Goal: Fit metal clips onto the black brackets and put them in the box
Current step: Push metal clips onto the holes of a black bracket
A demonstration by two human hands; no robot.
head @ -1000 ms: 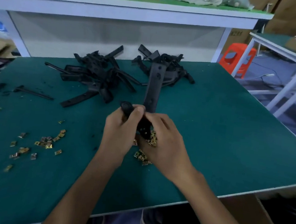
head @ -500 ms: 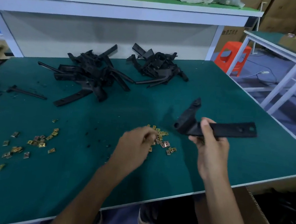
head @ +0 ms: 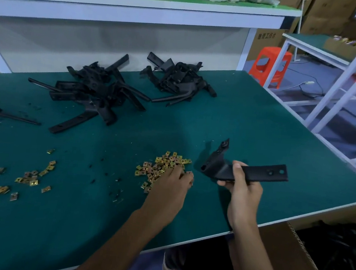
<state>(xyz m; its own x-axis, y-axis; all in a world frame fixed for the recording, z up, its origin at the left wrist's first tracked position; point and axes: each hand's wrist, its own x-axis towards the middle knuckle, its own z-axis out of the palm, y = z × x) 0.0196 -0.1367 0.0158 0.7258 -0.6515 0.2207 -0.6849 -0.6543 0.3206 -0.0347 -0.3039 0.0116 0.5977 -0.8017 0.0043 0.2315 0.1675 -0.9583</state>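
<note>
My right hand (head: 244, 190) grips a black bracket (head: 256, 173) at its bend, holding it level above the green table, its long arm pointing right. My left hand (head: 173, 183) rests palm down on the near pile of brass-coloured metal clips (head: 161, 166), fingertips among them; whether a clip is pinched is hidden. Two heaps of loose black brackets lie at the back, one at left (head: 94, 92) and one at centre (head: 178, 78). A cardboard box (head: 287, 254) with dark parts inside stands below the table's right front corner.
More clips (head: 27, 180) are scattered at the front left. A single bracket (head: 13, 116) lies at the far left. A white shelf (head: 141, 7) runs along the back. An orange stool (head: 270, 65) and white frames stand to the right.
My hands came apart: the right hand swung the bracket from upright at centre out to the right and level. The left hand dropped onto the clip pile.
</note>
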